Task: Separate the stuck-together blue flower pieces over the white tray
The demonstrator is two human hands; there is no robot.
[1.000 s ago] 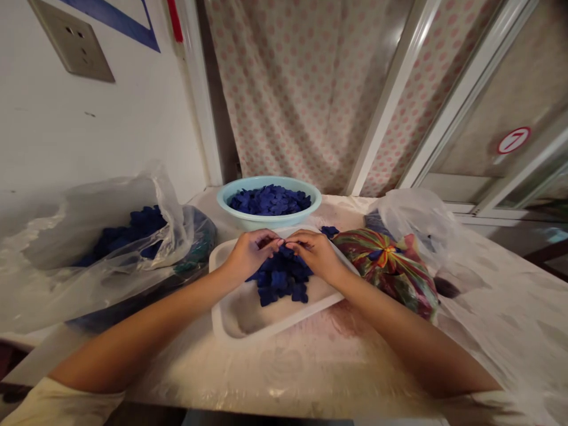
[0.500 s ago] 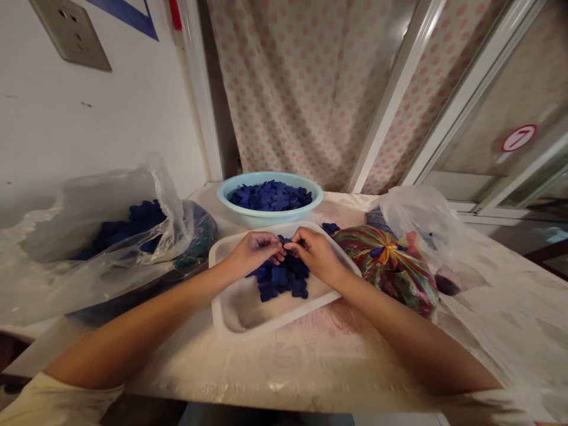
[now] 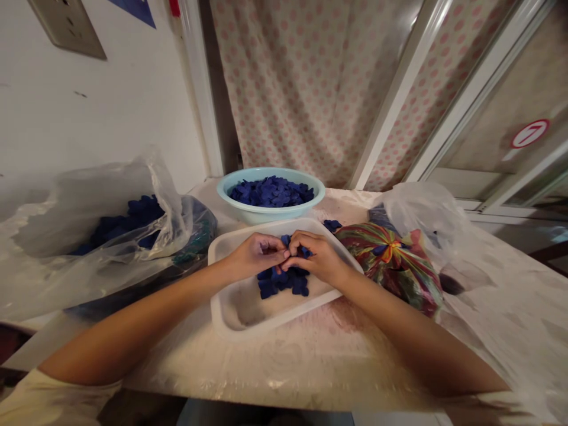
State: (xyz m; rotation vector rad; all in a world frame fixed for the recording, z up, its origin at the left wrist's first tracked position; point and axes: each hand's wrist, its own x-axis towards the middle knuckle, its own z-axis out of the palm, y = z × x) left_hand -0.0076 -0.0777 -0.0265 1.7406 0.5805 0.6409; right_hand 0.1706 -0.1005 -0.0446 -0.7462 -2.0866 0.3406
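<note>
Above the white tray [image 3: 228,316] my two hands meet, fingertip to fingertip. My left hand [image 3: 260,255] pinches a dark blue petal-shaped piece [image 3: 286,239] that shows between the fingers. From the other side, my right hand [image 3: 314,255] closes on the same piece, its thumb and index finger touching my left fingertips. Most of that piece is hidden by the fingers. Beneath the hands, several blue flower-shaped pieces [image 3: 281,281] lie heaped in the tray. Behind it stands a light blue basin [image 3: 270,213] full of similar blue pieces [image 3: 275,190].
On the left, a clear plastic bag [image 3: 53,231] gapes around more blue pieces [image 3: 124,222]. A knotted striped bag [image 3: 393,269] sits right of the tray, beside a whitish plastic bag [image 3: 426,207]. One loose blue piece [image 3: 332,225] lies on the plastic-covered table [image 3: 275,367].
My hands have drawn closer together, and their fingertips now press against each other around the blue piece. The whole view has shifted slightly.
</note>
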